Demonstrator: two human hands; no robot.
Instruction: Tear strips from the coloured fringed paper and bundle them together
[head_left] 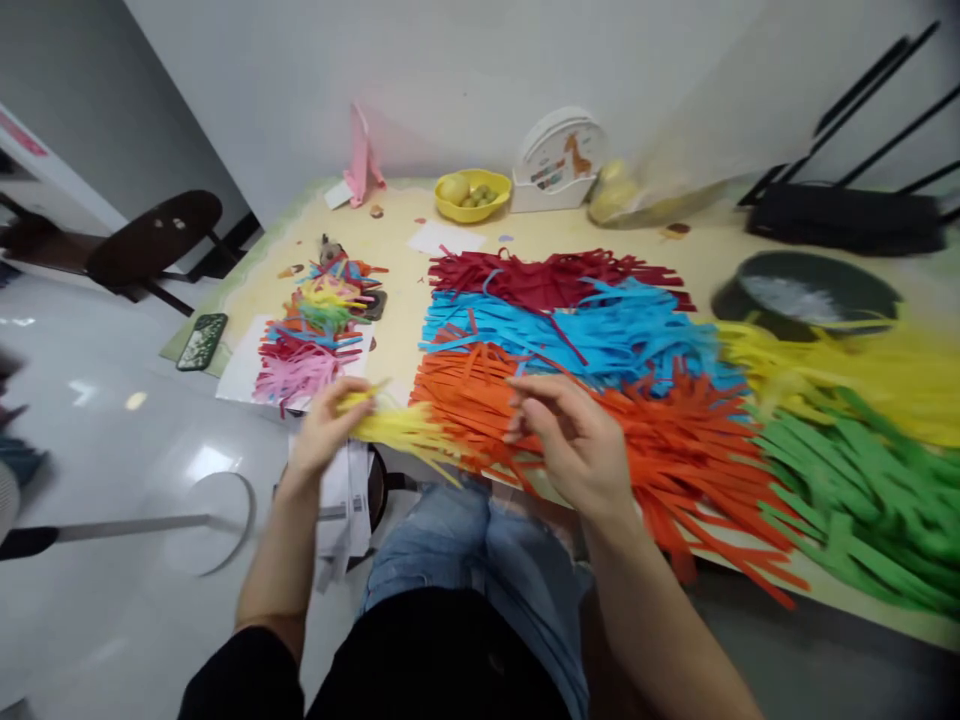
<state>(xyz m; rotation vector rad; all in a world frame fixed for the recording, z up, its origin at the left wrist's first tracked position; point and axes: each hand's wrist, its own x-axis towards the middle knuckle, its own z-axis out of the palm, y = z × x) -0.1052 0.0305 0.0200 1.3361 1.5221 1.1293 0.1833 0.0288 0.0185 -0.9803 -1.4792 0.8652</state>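
My left hand (330,425) is closed on a bunch of yellow fringe strips (401,428), which hang toward the right past the table's front edge. Over a pile of orange fringe strips (465,400), my right hand (577,440) has its fingers curled together in a pinch; what they hold, if anything, is too small to name. Behind the orange pile lie blue strips (510,325) and dark red strips (540,278). To the left, a multicoloured fringed bundle (311,330) rests partly on white paper (240,372).
Yellow strips (862,375) and green strips (870,500) cover the table's right side, beside a dark round bowl (862,285). A yellow fruit basket (472,212) and a giraffe-printed holder (559,165) stand against the wall. A phone (202,342) lies at the left edge.
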